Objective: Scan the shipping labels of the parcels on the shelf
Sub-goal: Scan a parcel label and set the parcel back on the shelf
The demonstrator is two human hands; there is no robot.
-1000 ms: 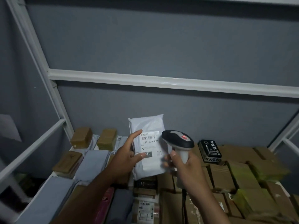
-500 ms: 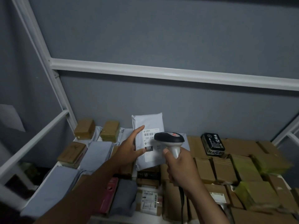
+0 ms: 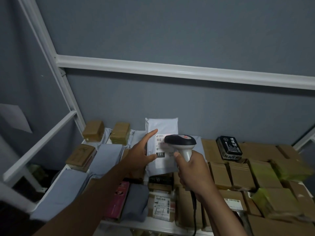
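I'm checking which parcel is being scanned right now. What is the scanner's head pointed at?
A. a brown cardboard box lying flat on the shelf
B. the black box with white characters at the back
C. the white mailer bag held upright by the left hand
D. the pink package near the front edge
C: the right hand aims the scanner at the label on the white mailer bag, which the left hand holds upright.
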